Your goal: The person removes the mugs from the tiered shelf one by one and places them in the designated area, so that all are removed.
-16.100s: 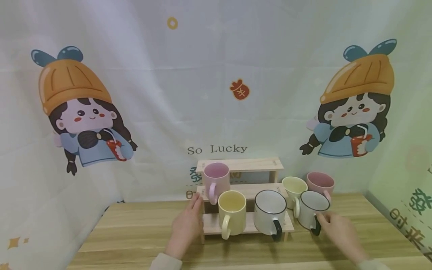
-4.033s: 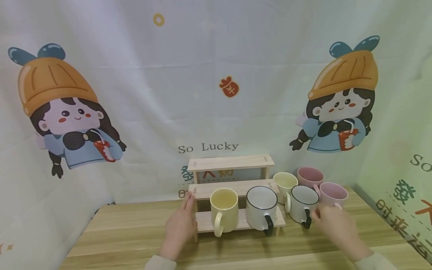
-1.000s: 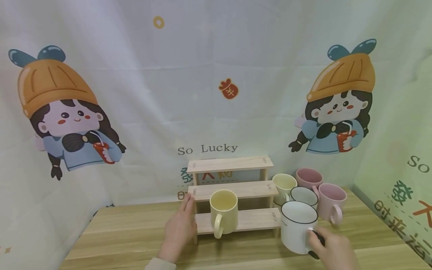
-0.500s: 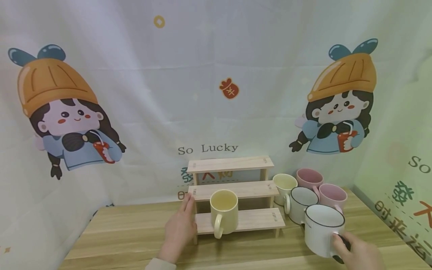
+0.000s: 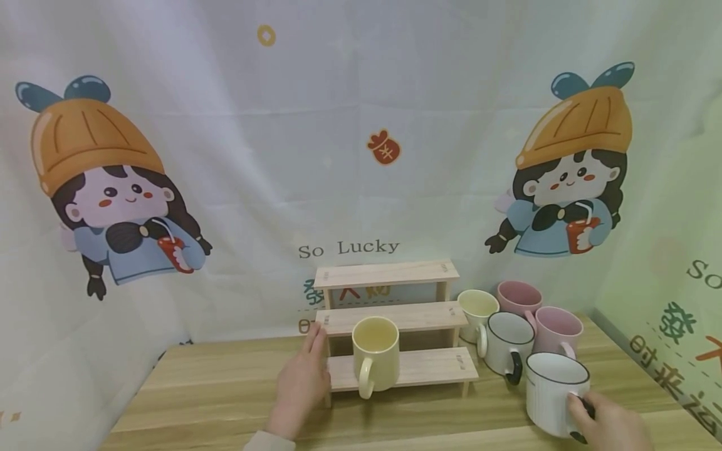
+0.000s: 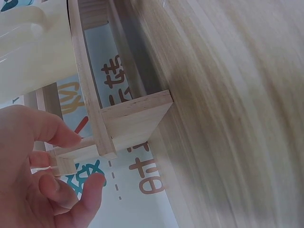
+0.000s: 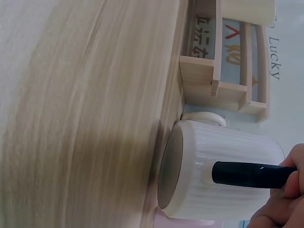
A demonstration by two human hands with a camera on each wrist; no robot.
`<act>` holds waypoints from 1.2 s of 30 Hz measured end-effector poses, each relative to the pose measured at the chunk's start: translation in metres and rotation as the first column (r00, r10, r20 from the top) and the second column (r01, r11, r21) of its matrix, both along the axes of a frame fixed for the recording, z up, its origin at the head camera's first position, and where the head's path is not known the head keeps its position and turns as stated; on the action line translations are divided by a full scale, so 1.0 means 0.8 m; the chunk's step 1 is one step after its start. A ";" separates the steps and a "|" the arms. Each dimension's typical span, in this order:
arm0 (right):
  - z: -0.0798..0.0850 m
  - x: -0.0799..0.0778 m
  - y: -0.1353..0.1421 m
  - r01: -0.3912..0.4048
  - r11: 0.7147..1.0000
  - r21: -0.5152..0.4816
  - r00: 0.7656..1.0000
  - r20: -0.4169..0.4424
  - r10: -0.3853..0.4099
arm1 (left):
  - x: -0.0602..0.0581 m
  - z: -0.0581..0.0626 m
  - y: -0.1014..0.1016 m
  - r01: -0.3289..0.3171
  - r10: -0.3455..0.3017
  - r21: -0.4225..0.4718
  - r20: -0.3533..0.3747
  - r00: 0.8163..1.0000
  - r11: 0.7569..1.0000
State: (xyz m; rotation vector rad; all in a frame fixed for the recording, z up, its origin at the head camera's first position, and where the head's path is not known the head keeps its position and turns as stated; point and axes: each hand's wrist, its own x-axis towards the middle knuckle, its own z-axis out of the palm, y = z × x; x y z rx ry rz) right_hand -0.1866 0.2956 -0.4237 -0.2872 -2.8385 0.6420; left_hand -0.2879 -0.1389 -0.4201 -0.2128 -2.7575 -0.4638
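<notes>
My right hand pinches the black handle of a white ribbed mug with a dark rim. The mug is upright at the table's right, in front of the other mugs; its underside shows in the right wrist view, close over the tabletop. My left hand holds the left end of a three-tier wooden rack, fingers and thumb at the end of its middle shelf. A yellow mug stands on the rack's bottom shelf, handle toward me.
Right of the rack stand a pale yellow cup, a second white mug with black handle, a dark pink mug and a light pink mug. A printed cloth hangs behind the wooden table.
The light pink mug has gone from the middle shelf to the right-hand group. The held white mug has left the bottom shelf and moved right. My left hand stays at the rack.
</notes>
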 end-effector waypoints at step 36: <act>-0.027 -0.016 -0.034 -0.039 0.999 -0.037 0.997 -0.061 0.037 | -0.003 -0.004 0.003 -0.015 0.015 0.001 0.011 1.000 1.000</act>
